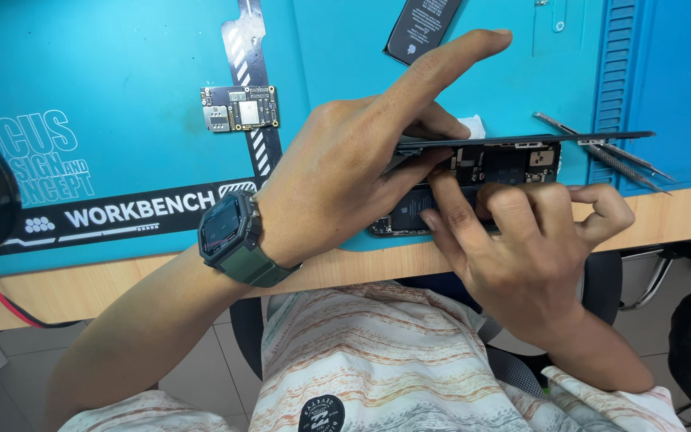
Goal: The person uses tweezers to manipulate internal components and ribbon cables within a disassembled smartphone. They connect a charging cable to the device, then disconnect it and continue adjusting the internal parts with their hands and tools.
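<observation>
Opened phone, long axis left-right

The work mat looks like matt blue rubber, smooth, over a pale wooden table edge. At three o'clock from the hands, thin tweezers show dull grey metal. The opened phone has a glossy black screen panel and shiny metal parts inside. The watch at nine o'clock wears a matt green strap, plastic-looking. The shirt is soft striped cloth.
</observation>
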